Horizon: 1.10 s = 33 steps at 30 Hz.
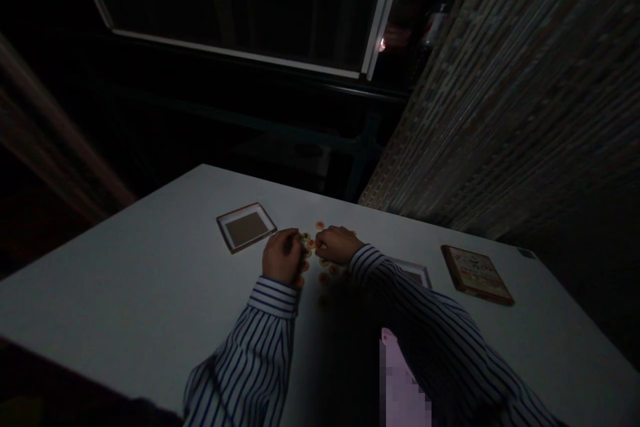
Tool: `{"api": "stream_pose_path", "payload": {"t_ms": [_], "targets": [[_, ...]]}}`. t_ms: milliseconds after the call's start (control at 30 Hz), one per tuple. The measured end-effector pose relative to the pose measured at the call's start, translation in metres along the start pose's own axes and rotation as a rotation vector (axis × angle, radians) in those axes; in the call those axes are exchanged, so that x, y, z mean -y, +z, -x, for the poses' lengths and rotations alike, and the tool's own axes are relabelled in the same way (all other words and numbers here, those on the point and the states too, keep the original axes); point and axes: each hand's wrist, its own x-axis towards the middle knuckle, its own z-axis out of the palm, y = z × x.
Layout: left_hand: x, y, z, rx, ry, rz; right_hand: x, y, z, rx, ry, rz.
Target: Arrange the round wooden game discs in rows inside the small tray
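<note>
Small round yellowish pieces with reddish marks (324, 277) lie scattered on the white table (165, 267), around and between my two hands. My left hand (283, 255) is at the left edge of the pieces, fingers curled with the tips together beside several of them. Just to the right, my right hand (338, 244) is closed in a pinch over the pieces, its fingertips near the left hand's. What either hand pinches is too small and dark to make out. Both arms wear striped sleeves.
An open shallow box (247, 227) lies left of the hands. Another box part (417, 272) is partly hidden behind my right sleeve. A brown-edged printed box (477, 274) lies at the right. A pink object (403, 380) is near me. A bead curtain (480, 107) hangs behind.
</note>
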Motion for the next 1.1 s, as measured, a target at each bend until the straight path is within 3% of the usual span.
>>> {"api": "stream_pose_path", "payload": {"t_ms": [267, 433, 667, 1100], "targets": [[0.0, 0.0, -0.001, 0.011, 0.02, 0.002, -0.008, 0.0, -0.001, -0.044, 0.014, -0.215], [-0.002, 0.002, 0.0, 0.091, 0.131, 0.044, -0.02, -0.003, -0.003, -0.056, -0.03, -0.48], [-0.006, 0.007, 0.004, 0.154, 0.251, 0.068, -0.024, -0.009, 0.003, -0.047, 0.013, -1.241], [-0.016, 0.001, 0.004, 0.159, 0.282, 0.079, -0.01, -0.013, 0.009, -0.011, 0.056, -1.313]]}}
